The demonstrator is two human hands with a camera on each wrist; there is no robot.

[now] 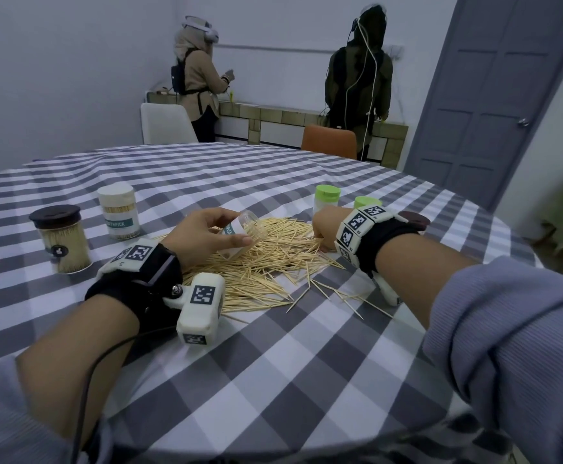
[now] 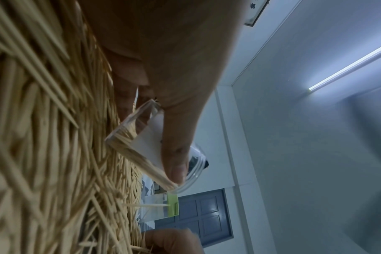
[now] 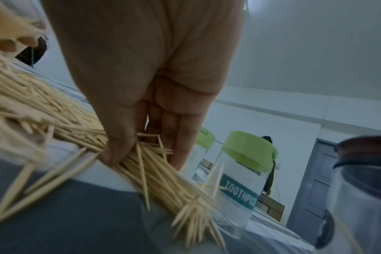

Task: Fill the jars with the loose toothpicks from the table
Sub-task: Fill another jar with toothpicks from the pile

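Dim, cool, even room light; soft shadows under forearms. Ceiling tube light (image 2: 348, 67) glares in left wrist view. Head view bowed at edges. Wrist views: toothpicks (image 3: 43, 110) blurred, foreground o.o.f.

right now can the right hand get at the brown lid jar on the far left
Probably not directly: the right hand pinches toothpicks at the pile's right edge, and the left hand, holding a tilted jar, lies between it and the brown-lidded jar.

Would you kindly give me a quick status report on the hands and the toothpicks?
Left hand grips open jar, tilted over the pile. Right hand pinches a bunch from the loose toothpicks. Two filled jars left, nothing blocking.
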